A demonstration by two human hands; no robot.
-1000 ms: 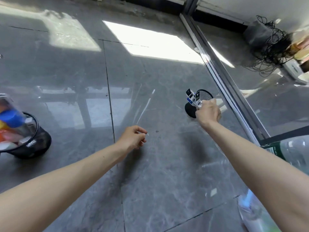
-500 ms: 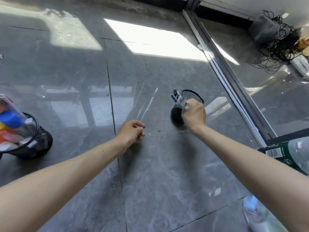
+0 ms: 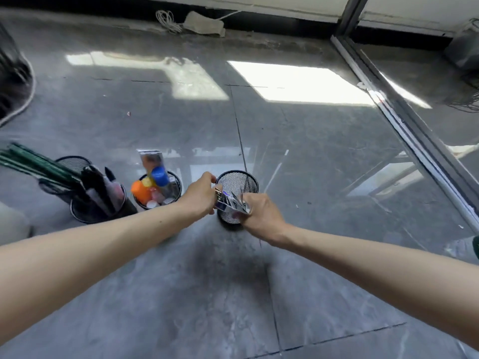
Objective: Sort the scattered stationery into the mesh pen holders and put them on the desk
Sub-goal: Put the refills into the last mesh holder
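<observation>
1. Two hands are shown meeting over a black mesh pen holder (image 3: 237, 185), which stands upright on the grey tiled floor (image 3: 324, 156), near the middle of the view and just right of a tile seam.
2. A small bundle of white-and-blue packets (image 3: 230, 203) is held at the near rim of this holder; the right hand (image 3: 261, 213) is closed around it, and the holder's near wall is partly hidden.
3. The left hand (image 3: 201, 196) is closed, its fingertips pinched on the bundle's left end.
4. A second mesh holder (image 3: 174, 183), just to the left, is filled with orange, yellow and blue capped items and a clear packet.
5. Further left, a third holder (image 3: 85, 213) is seen with dark markers, and behind it a fourth (image 3: 75, 163) with long green sticks leaning towards the left edge.
6. A metal floor track (image 3: 404, 120) is seen running diagonally along the right side.
</observation>
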